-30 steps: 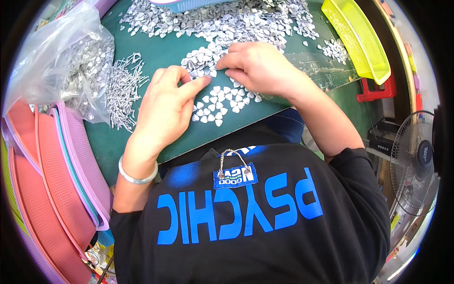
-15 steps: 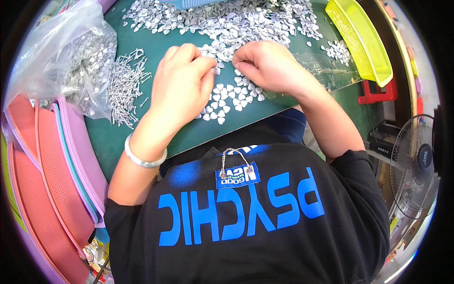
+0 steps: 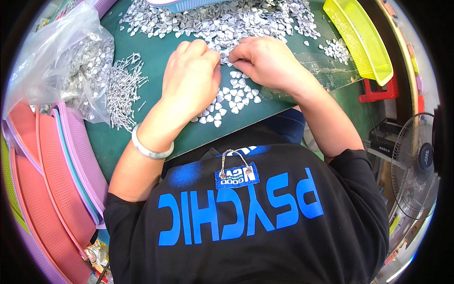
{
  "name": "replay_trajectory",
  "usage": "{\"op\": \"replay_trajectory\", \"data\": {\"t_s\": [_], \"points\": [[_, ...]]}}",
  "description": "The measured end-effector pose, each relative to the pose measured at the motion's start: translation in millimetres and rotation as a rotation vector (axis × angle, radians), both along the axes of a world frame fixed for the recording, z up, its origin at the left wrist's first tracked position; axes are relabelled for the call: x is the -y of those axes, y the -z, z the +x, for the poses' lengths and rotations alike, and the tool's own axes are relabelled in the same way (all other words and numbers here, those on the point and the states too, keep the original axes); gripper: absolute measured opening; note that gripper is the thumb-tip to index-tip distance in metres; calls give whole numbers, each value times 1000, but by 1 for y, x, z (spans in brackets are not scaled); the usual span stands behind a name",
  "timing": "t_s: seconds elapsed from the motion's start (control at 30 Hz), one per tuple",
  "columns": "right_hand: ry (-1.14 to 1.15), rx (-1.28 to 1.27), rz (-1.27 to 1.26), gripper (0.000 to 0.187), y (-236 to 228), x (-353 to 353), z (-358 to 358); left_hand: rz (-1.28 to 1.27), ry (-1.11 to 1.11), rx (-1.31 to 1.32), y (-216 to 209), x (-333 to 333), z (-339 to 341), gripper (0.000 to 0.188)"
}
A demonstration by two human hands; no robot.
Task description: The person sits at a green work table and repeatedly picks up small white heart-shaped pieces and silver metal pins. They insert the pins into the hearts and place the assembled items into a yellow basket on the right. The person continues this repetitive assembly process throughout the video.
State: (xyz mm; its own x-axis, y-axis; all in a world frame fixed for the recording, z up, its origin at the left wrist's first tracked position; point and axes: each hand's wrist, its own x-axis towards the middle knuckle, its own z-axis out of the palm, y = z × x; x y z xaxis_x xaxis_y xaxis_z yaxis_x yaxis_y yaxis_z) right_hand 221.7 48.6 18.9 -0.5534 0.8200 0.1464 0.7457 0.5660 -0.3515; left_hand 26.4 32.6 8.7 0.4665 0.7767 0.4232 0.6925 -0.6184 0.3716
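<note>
My left hand [image 3: 193, 78] is closed over the green table, its fingertips curled away from sight, so what it pinches is hidden. Close beside it on the right, my right hand [image 3: 262, 61] is closed too, thumb and forefinger together; whatever lies between them is too small to make out. Below and between the hands lies a loose group of small silver heart-shaped pieces [image 3: 239, 97]. Beyond the fingertips spreads a large heap of the same silver hearts [image 3: 222, 28]. Left of my left hand is a pile of thin silver metal pins [image 3: 124, 92].
A clear plastic bag [image 3: 59, 52] of silver pieces sits at the left, above stacked pink and purple baskets [image 3: 47, 175]. A yellow-green basket [image 3: 362, 40] stands at the far right near a small heart pile [image 3: 336, 51]. A blue basket [image 3: 189, 4] borders the heap; a fan [image 3: 414, 165] stands right.
My left hand has shifted right, toward my right hand, and its fingers now nearly meet the right ones. My right hand has moved slightly up and left.
</note>
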Motion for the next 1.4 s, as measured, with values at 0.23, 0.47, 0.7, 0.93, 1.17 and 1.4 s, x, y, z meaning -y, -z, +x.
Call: {"op": "replay_trajectory", "data": {"t_s": [0.23, 0.47, 0.7, 0.93, 1.17, 1.4], "points": [[-54, 34, -55, 11, -11, 2, 5, -112, 41, 46, -1, 6, 0, 7], [-83, 18, -65, 12, -12, 8, 8, -61, 26, 19, 0, 8, -2, 9], [-41, -8, -26, 11, -11, -4, 0, -100, 76, 55, 0, 8, -5, 10], [-47, 2, 47, 11, -4, -5, -8, -133, 128, 112, 0, 7, -10, 16], [-40, 94, 16, 16, -11, -5, 0, -120, 33, 127, -1, 3, -14, 16], [-17, -5, 6, 15, -12, -9, 1, -102, 41, 94, -2, 4, -16, 18]]}}
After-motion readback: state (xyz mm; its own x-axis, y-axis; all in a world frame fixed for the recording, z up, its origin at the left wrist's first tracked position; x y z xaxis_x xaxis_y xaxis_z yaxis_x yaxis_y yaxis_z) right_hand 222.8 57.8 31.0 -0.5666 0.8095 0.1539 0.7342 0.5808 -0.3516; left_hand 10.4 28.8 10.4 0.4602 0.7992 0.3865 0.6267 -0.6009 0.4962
